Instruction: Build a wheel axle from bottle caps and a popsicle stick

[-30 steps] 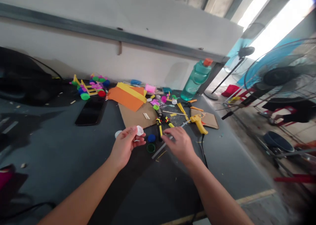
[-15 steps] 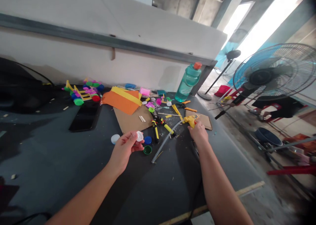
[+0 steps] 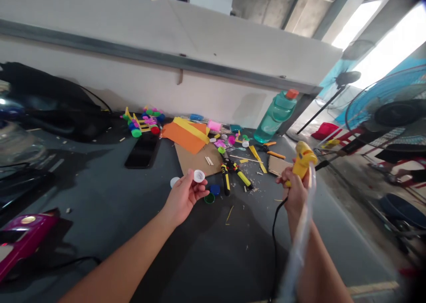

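Observation:
Between thumb and fingers, my left hand (image 3: 186, 194) pinches a white bottle cap (image 3: 199, 176), its hollow side facing me. My right hand (image 3: 294, 190) grips a yellow hot glue gun (image 3: 302, 161), raised above the table's right side. A long clear glue stick (image 3: 301, 236) sticks out of its back toward me, blurred, and a black cord hangs below. By my left hand lie a blue cap (image 3: 214, 190), a green cap (image 3: 209, 198) and another white cap (image 3: 174, 182), partly covered. Pliers with yellow and black handles (image 3: 235, 174) rest beyond them.
A phone (image 3: 142, 151), orange paper (image 3: 184, 135), cardboard (image 3: 196, 158) and a small model of caps and yellow sticks (image 3: 143, 123) lie toward the back. A teal bottle (image 3: 276, 116) stands against the partition. A magenta device (image 3: 29, 236) sits at left; a fan (image 3: 392, 112) is at right.
My right hand has lifted the glue gun off the table and turned it, so the glue stick now points toward me. My left hand still holds the white cap. The view has swung left.

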`<state>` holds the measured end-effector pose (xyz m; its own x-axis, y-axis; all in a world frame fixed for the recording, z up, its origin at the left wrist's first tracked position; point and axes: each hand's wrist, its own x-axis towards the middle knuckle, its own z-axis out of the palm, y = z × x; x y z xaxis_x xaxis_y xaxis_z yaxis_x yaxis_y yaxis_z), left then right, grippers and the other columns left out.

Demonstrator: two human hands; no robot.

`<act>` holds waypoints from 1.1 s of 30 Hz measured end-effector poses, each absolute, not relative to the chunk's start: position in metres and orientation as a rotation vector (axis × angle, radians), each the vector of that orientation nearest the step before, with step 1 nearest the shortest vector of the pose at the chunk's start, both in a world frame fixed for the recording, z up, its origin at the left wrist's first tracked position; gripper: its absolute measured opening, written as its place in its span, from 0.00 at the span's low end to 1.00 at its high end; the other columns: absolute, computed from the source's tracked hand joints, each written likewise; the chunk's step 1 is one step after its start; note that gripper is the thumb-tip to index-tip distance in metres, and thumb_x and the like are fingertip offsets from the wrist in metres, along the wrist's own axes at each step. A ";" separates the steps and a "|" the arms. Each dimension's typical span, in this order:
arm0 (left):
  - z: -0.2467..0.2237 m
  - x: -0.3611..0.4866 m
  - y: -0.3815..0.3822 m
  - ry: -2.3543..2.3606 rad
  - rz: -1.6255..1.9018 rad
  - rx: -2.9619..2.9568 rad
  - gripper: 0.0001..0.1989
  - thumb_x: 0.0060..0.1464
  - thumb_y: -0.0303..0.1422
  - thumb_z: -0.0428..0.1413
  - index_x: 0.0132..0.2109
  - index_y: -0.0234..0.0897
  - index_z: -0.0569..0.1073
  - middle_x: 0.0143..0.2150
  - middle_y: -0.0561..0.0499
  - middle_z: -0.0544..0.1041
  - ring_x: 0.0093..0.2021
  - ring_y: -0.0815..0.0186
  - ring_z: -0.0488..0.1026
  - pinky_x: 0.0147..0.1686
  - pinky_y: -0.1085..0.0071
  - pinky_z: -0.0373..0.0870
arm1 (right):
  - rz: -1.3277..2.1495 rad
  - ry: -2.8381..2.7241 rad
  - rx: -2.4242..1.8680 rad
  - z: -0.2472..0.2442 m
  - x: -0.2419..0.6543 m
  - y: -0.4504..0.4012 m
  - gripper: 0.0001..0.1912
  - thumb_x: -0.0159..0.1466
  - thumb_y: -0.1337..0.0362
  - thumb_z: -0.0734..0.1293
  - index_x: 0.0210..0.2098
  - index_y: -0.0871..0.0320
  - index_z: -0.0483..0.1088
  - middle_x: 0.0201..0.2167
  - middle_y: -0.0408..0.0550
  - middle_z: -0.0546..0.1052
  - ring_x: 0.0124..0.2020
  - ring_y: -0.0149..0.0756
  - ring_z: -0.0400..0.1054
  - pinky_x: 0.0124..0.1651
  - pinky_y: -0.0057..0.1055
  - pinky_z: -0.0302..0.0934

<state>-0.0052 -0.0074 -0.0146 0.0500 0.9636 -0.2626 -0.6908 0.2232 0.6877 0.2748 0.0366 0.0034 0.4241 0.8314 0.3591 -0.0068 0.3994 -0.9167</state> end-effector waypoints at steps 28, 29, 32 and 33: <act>-0.019 -0.011 -0.002 0.727 1.337 0.345 0.11 0.53 0.29 0.60 0.44 0.32 0.75 0.35 0.47 0.78 0.34 0.69 0.76 0.37 0.75 0.76 | 1.776 -1.041 -0.847 0.006 0.207 -0.005 0.17 0.63 0.50 0.61 0.40 0.58 0.68 0.25 0.42 0.65 0.19 0.25 0.52 0.14 0.20 0.50; -0.019 -0.010 -0.002 0.729 1.335 0.343 0.11 0.53 0.29 0.60 0.44 0.32 0.75 0.35 0.48 0.78 0.34 0.69 0.76 0.37 0.75 0.76 | 1.771 -1.078 -0.862 0.005 0.205 -0.008 0.17 0.62 0.50 0.62 0.40 0.58 0.68 0.26 0.43 0.67 0.19 0.26 0.53 0.14 0.21 0.51; -0.018 -0.010 -0.003 0.725 1.337 0.333 0.11 0.51 0.29 0.61 0.43 0.32 0.76 0.35 0.48 0.78 0.34 0.69 0.76 0.37 0.75 0.77 | 1.763 -1.198 -0.873 -0.002 0.199 -0.013 0.19 0.60 0.49 0.65 0.41 0.58 0.69 0.29 0.45 0.68 0.21 0.26 0.56 0.15 0.21 0.55; -0.019 -0.009 -0.003 0.721 1.336 0.332 0.12 0.50 0.29 0.62 0.43 0.32 0.76 0.35 0.48 0.78 0.33 0.69 0.76 0.37 0.74 0.77 | 1.752 -1.234 -0.877 -0.005 0.199 -0.014 0.19 0.60 0.49 0.65 0.41 0.58 0.70 0.29 0.45 0.68 0.21 0.27 0.57 0.15 0.22 0.56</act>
